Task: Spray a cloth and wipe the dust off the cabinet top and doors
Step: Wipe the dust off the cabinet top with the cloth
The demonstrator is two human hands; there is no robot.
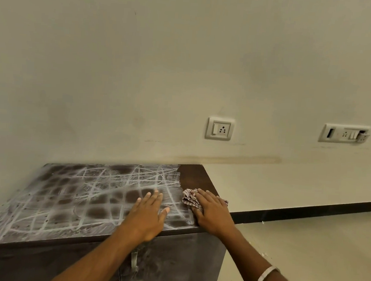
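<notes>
Wiping is under way in the head view: right hand (213, 211) pressed flat, fingers straight, on a crumpled checked cloth (190, 199) near the cabinet top's (64, 197) right front corner. Left hand (148, 215) spread flat on the chalky dust. The cloth looks soft and light, best bunched under the palm. Dark laminate doors (170, 270) remain dusty.

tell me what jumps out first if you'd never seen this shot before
The white dust criss-crossed with lines over most of the dark cabinet top, with a clean strip at its right end. There the right hand presses a checked cloth flat, while the left hand rests open on the dust.
</notes>
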